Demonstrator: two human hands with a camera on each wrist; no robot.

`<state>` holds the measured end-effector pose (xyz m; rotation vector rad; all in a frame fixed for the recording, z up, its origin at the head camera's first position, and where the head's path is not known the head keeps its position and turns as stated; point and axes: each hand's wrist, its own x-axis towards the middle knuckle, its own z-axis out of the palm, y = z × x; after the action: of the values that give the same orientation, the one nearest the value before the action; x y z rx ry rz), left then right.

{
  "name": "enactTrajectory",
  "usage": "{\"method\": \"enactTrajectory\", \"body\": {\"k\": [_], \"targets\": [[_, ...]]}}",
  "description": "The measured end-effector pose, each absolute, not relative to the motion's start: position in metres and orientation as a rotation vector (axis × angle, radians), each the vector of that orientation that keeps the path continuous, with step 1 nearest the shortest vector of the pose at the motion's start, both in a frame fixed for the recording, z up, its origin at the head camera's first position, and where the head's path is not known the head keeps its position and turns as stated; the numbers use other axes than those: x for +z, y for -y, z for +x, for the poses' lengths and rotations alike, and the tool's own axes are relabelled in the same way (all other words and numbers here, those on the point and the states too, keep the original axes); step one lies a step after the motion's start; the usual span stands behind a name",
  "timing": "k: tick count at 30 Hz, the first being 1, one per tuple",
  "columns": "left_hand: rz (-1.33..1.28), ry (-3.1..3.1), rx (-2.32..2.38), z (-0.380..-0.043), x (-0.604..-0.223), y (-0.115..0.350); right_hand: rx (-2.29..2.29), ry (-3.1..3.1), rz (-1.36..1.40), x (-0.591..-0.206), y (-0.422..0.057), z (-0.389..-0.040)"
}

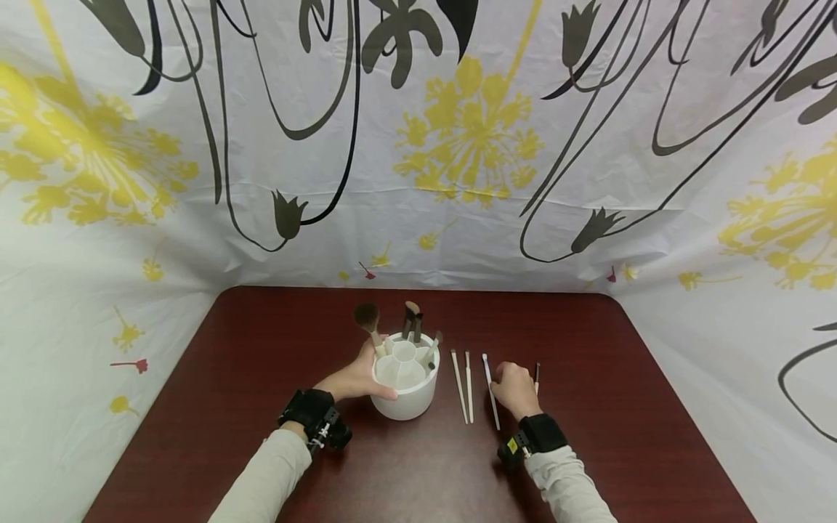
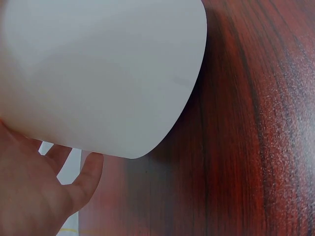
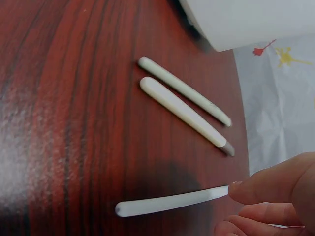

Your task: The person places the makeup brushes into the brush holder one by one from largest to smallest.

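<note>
My left hand (image 1: pixel 356 376) grips the side of a white round brush holder (image 1: pixel 407 402), thumb toward the front. Its smooth wall (image 2: pixel 108 73) fills much of the left wrist view, with fingers (image 2: pixel 91 172) curved along the edge. Divided compartments show at its top, where several makeup brushes stand, including a fluffy dark-headed one (image 1: pixel 367 317). At right, my right hand (image 1: pixel 515 388) pinches a slim white makeup brush (image 3: pixel 172 201) near its ferrule; the fingertips cover that end in the right wrist view. Another brush (image 1: pixel 538 369) shows beyond this hand, partly hidden by it.
Two white-handled brushes, one left (image 1: pixel 460 385) and one right (image 1: pixel 468 388), lie side by side between the holder and my right hand. Everything is on a dark red-brown wooden table (image 1: pixel 294 312). A white floral-printed cloth (image 1: pixel 366 167) hangs behind and around it.
</note>
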<state>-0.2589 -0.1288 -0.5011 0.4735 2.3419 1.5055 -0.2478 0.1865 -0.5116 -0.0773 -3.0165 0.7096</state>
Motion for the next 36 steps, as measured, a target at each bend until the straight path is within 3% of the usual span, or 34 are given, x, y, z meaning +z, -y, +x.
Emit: {"method": "enactTrajectory", "body": {"k": [36], "targets": [[0.495, -2.327, 1.514, -0.261, -0.501, 0.129, 0.730, 3.054, -0.069, -0.524, -0.179, -0.245]]}}
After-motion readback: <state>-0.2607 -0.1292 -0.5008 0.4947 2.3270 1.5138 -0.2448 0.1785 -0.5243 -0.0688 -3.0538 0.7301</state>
